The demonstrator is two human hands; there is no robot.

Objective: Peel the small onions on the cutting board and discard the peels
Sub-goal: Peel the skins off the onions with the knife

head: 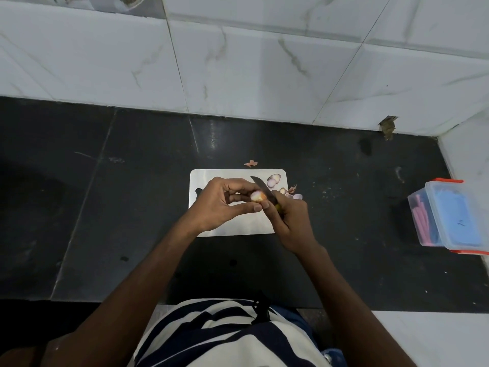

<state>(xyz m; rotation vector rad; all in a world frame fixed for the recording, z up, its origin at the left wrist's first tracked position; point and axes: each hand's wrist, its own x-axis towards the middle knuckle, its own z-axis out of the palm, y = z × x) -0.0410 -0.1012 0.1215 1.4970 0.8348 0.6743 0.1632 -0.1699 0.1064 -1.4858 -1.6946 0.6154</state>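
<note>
Hands meet above a pale, smooth cutting board (211, 178), a rounded rectangle with a dark handle cut-out at its left edge, lying flat on a black stone counter (132, 207) with faint seams and dusty marks. Left hand (219, 205): fingers curled, thumb and fingertips pinching a small onion (257, 196) held over the board's middle. Onion looks glossy, pink-white where bared, with an orange-tan patch of dry skin on its right side. Right hand (291, 221): closed round a knife (263, 188), handle mostly hidden, dark narrow blade slanting up-left and touching the onion. Peeled onions (274, 180), pale purple and rounded, sit at the board's far right corner. Papery peels (250, 163) lie on the counter just past the far edge. White marbled tiles (238, 62) behind. Clear plastic box (449, 215) with orange clips, well off right.
</note>
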